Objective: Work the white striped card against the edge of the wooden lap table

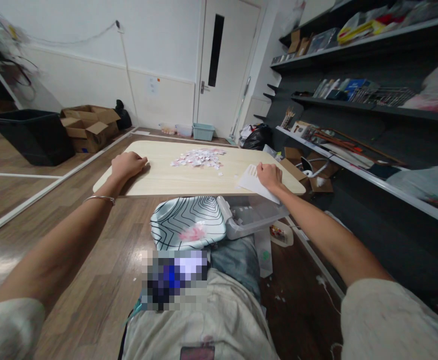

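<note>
With the right hand (269, 176), gripping a white sheet (249, 182), sticking out leftward and bodyward of that fist on the tabletop (162, 180). With the left hand (129, 164), resting there loosely curled, hiding the palm, so not telling empty from full. Seeing paper scraps (198, 158) between both hands and slightly beyond, spreading long axis sideways, lying leftward of the sheet, favouring neither hand clearly for nearness. Spotting wall notices (152, 85) beyond the left hand, too small for reading; making out no brand or label.
</note>
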Available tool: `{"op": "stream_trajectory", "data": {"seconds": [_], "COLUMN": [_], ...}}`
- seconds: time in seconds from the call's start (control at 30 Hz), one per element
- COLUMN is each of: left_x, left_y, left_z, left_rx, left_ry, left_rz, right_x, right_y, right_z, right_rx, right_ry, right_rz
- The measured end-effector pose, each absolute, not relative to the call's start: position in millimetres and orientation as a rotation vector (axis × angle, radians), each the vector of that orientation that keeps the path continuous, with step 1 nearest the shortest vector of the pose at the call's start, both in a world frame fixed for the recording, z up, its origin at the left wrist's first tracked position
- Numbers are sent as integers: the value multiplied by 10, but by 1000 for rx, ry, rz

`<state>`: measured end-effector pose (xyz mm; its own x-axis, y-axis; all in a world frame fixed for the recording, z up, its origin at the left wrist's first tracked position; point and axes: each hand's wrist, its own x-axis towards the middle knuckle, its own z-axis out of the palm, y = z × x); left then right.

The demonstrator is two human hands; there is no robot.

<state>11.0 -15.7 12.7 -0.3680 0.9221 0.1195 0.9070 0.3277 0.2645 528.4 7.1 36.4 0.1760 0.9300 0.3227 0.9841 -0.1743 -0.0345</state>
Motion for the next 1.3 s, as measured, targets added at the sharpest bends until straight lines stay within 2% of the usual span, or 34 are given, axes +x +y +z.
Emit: {"op": "stream_trajectory", "data": {"seconds": [0.37,1.0,1.3], "left_x": [93,101,47], "left_y": [-124,-124,-64], "left_z": [108,104,61], "left_rx": [1712,1752,1731], "left_ry": [2518,2554,2541], "left_rz": [558,508,548], "right_x": [5513,5431,5552], "right_y": [98,205,213], "right_z": [337,641,562], "right_rx": [-2253,-2197,-2116], "right_ry": [-1837,-2036,-2144], "right_rz": [-384,-527,-545]}}
